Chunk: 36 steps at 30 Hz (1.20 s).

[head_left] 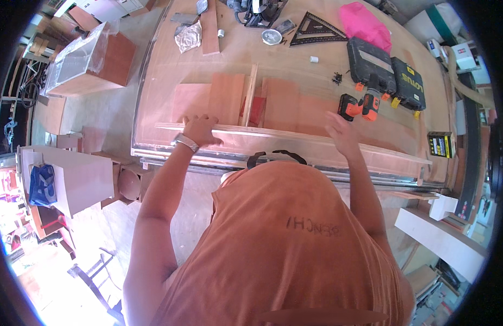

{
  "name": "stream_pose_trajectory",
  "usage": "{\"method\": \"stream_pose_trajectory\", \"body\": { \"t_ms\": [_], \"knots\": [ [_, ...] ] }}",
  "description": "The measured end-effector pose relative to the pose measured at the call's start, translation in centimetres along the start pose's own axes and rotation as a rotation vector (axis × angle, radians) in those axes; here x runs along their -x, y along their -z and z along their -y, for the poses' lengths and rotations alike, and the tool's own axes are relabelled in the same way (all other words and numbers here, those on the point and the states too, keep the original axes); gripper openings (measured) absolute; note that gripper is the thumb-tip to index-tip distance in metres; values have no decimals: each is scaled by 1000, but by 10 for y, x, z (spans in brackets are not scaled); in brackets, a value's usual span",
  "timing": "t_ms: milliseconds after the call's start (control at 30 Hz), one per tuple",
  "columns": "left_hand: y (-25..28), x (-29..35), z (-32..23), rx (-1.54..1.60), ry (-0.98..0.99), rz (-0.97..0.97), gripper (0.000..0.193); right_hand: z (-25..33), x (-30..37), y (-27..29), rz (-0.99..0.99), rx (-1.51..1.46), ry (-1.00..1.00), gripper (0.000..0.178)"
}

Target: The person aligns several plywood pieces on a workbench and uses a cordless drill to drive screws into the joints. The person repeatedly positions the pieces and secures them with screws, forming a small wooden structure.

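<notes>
1. Bearing yellow lettering, a dark tool case (411, 89) lies on the right side of the worktable (316, 76); marker writing crosses the orange shirt (284, 250).
2. Pale, narrow and layered-edged, the long plywood strip (286, 134) spans the worktable's near side, long axis left-right, roughly parallel to that edge.
3. The left hand (200, 131) grasps it, thumb nearward; the right hand's (344, 135) fingers are extended, released, contact unclear.

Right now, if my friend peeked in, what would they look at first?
Probably the bright pink bundle on the far right of the table, just beyond a black tool case. Next might come the orange shirt filling the lower middle, or the orange-and-black cordless drill beyond the right hand. The left hand lies over a long wooden strip.
</notes>
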<state>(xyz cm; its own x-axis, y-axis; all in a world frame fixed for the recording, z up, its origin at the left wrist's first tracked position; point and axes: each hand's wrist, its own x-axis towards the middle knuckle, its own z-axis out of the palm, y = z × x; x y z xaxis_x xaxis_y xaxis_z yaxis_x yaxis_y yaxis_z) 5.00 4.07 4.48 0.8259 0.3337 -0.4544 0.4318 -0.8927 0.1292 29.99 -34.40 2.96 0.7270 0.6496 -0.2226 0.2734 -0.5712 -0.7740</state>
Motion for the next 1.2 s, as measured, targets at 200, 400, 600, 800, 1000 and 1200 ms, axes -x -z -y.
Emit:
{"method": "stream_pose_trajectory", "body": {
  "t_ms": [200,400,600,800,1000,1200],
  "knots": [
    [-26,-6,-1,12,29,-192,30,83,-106,-124,196,-469,-221,70],
    [-30,-5,4,60,-12,-262,28,101,-149,-198,191,-357,-75,75],
    [-23,0,9,176,-65,-159,38,98,-82,-128,164,24,84,58],
    [-8,-82,57,279,-309,113,59,51,-21,-54,-15,431,-153,57],
    [-19,-196,68,522,296,38,63,25,-14,-64,-131,429,-152,47],
    [-79,-238,62,444,421,-21,59,34,-17,-72,-188,552,-169,35]
  ]
}}
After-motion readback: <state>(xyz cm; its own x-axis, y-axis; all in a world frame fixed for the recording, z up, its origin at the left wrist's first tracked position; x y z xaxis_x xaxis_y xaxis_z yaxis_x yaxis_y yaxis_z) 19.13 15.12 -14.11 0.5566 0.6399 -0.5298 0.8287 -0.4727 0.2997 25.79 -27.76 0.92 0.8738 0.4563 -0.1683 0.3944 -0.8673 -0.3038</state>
